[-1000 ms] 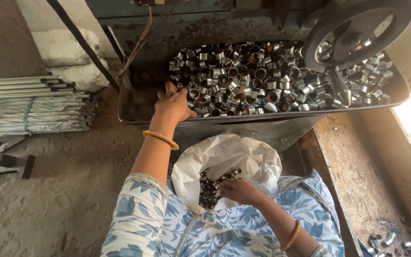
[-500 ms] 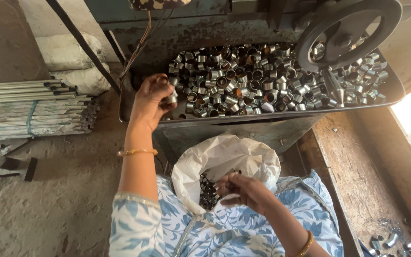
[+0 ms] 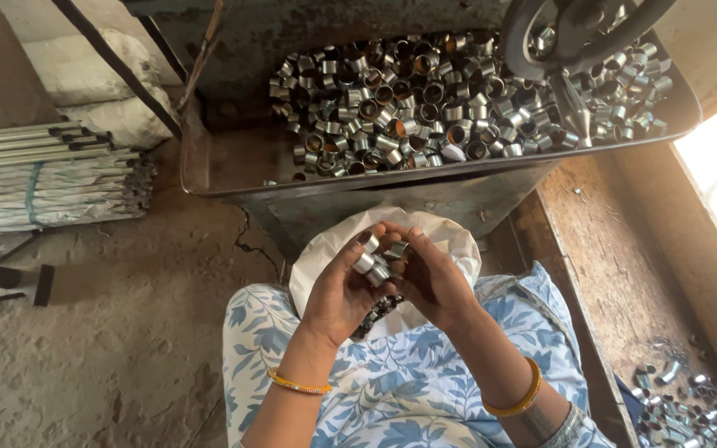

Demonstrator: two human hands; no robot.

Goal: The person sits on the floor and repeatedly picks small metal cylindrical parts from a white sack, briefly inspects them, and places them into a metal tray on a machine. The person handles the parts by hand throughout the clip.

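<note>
Hands are shown first: left hand (image 3: 340, 292) and right hand (image 3: 430, 278) are raised together over the lap, fingers curled toward each other, and a small cluster of rings (image 3: 378, 259) is grasped between them, most of it cupped by the left fingertips. Remaining items are listed from largest to smallest. A wide metal tray (image 3: 226, 166) is set ahead of the hands, and its right part is heaped with short metal rings of the same kind (image 3: 425, 99). A dark handwheel (image 3: 574, 33) is seen above the heap at the upper right. A bundle of pale tubes (image 3: 43, 178) is laid on the floor at the left. A white sack (image 3: 446, 236) is opened directly below the hands, on the lap. More loose rings (image 3: 690, 406) are scattered at the lower right. 2 orange bangles (image 3: 299, 384) are worn, 1 on each wrist.
</note>
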